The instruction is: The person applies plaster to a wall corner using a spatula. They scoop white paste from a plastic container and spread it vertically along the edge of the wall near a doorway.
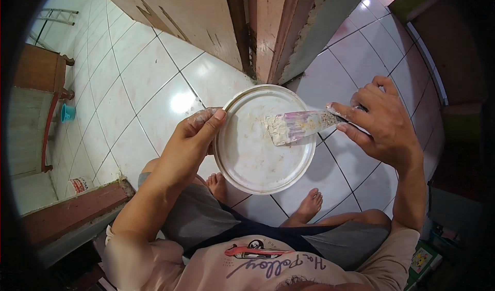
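Note:
My left hand (198, 131) grips the left rim of a round white bucket lid (247, 162), thumb on top and fingers curled underneath. Faint smears mark the lid's face. On the right, my right hand (379, 118) pinches the narrow end of a putty knife (309, 125) whose blade lies over the lid, pointing left. Pale putty (278, 131) coats the blade's wide end; whether that end touches the lid I cannot tell. White residue shows on the fingers of both hands.
Ahead stands a worn wooden door (191, 17) beside a door frame (273, 33) with chipped edges. White floor tiles (139, 90) spread around. At the left are wooden furniture (38, 74), a small turquoise bucket (67, 113) and a white-and-red container (78, 184). My bare feet rest below the lid.

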`<state>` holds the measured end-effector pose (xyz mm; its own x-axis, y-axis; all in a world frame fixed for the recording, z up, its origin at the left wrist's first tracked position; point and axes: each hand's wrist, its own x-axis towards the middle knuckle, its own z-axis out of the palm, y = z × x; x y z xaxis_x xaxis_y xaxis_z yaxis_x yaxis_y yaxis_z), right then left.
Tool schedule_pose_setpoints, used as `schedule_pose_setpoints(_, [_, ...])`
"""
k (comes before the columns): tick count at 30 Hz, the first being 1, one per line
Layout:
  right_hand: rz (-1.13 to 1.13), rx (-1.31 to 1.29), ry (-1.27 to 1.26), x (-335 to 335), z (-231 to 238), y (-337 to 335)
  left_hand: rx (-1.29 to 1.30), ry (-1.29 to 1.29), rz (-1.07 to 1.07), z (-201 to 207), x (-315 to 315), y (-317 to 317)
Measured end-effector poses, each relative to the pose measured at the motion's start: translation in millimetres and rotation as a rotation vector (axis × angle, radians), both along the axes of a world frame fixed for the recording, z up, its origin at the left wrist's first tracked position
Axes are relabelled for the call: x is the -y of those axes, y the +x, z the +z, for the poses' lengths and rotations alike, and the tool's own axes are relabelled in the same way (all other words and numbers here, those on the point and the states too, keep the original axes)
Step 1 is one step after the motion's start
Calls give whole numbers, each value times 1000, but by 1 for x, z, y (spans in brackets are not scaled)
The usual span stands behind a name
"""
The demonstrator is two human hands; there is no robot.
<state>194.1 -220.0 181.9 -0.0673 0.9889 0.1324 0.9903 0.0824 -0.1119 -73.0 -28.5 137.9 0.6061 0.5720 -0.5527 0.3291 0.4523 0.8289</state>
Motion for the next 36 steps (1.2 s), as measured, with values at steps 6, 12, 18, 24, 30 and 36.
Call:
schedule_pose_setpoints(6, [-20,20,-11,1,4,0,4,17,0,1,-2,-1])
schedule_pose_setpoints(12, [-29,18,-35,-1,1,-2,-19,34,0,4,1,2])
schedule_pose_setpoints(18, [-20,46,-6,-3,2,-8,3,69,-73,-1,0,-1])
schedule_pose_setpoints(24, [-10,44,1,-5,1,-15,5,69,-98,-2,2,0])
schedule_pose_setpoints(30, [5,22,-19,-8,-2,-16,-24,93,-137,-3,0,0])
schedule_pose_setpoints(36, [28,21,-4,-10,-9,-13,-34,72,-113,-4,1,1])
